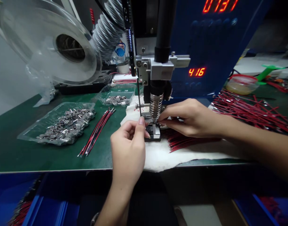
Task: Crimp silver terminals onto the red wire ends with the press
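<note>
As the right hand pinches beside the soldering iron, left hand pinches at the fixture, can't tell on what!

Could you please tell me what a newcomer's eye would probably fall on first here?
Probably the glowing red digits on the blue machine housing, right of centre towards the top. Next might come the left hand and right hand, on either side of the spring-wrapped tip near the middle. The big clear reel also stands out at upper left, with a clear tray of small metal parts lower down.
</note>
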Demonstrator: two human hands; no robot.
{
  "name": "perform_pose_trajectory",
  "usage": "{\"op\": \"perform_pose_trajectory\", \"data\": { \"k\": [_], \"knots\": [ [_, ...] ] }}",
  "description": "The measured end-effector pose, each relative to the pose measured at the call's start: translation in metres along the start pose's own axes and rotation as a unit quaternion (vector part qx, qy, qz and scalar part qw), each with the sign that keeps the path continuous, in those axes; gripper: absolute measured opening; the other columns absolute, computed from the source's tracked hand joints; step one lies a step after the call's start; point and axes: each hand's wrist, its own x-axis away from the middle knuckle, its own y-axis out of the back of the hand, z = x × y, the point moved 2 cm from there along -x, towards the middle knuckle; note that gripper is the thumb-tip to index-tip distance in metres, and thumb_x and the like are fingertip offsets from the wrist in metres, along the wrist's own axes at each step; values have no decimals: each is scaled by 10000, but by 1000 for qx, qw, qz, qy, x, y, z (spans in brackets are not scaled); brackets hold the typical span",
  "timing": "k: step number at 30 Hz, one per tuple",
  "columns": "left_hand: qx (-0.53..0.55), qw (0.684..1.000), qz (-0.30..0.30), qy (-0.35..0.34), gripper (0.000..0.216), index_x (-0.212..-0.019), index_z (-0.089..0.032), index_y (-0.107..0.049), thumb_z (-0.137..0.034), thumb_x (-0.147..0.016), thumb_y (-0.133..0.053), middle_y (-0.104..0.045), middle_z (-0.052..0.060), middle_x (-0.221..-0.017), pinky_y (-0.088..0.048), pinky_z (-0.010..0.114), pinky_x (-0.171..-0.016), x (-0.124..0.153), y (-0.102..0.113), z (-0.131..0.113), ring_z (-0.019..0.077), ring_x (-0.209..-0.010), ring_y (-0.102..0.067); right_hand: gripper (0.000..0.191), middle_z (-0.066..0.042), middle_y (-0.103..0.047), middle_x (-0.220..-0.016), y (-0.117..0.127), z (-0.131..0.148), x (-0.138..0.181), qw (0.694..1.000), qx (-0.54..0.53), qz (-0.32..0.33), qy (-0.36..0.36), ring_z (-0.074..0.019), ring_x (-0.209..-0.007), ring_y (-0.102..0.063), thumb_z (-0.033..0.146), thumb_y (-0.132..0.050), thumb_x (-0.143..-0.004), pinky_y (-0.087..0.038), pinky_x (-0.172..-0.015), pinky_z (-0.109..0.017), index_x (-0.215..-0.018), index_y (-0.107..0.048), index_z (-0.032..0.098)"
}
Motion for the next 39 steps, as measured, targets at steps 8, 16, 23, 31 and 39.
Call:
{"op": "perform_pose_trajectory", "data": {
  "k": [8, 16, 23, 31, 39],
  "knots": [
    [2, 1000, -2, 2, 346, -610, -156, -597, -376, -877, -617, -582, -4, -561, -379, 226, -502, 0, 0, -1, 80, -446, -424, 95, -16, -652, -756, 0, 0, 0, 1000, 0, -3, 0, -64, -625, -544, 134, -568, -895, -410, -593, -170, -904, -660, 112],
    [4, 1000, -1, 2, 338, -608, -155, -594, -360, -875, -622, -589, -1, -569, -369, 224, -494, 0, 0, -2, 79, -450, -430, 88, -14, -650, -734, 0, 1, 0, 1000, 8, -12, 7, -59, -602, -531, 111, -576, -873, -403, -577, -166, -886, -663, 108],
    [2, 1000, -2, 3, 345, -598, -157, -593, -355, -880, -618, -572, -16, -551, -372, 220, -505, 2, 0, -2, 69, -438, -412, 103, -29, -671, -758, 0, 2, -1, 1000, 9, -12, 7, -70, -625, -556, 125, -565, -885, -414, -592, -175, -898, -666, 111],
    [-5, 1000, 0, -6, 332, -609, -158, -579, -337, -886, -609, -581, -12, -572, -372, 225, -503, 1, 0, -2, 77, -454, -428, 99, -14, -669, -740, -2, 1, 4, 998, 56, -30, -1, -82, -600, -552, 135, -575, -873, -394, -574, -207, -893, -671, 143],
    [-9, 1000, 2, -7, 331, -625, -161, -563, -352, -892, -606, -565, -9, -585, -371, 222, -506, 2, 1, -4, 86, -492, -453, 103, -19, -682, -711, -2, 2, 5, 994, 92, -51, 22, -110, -591, -589, 132, -570, -858, -419, -547, -239, -871, -668, 164]
  ]
}}
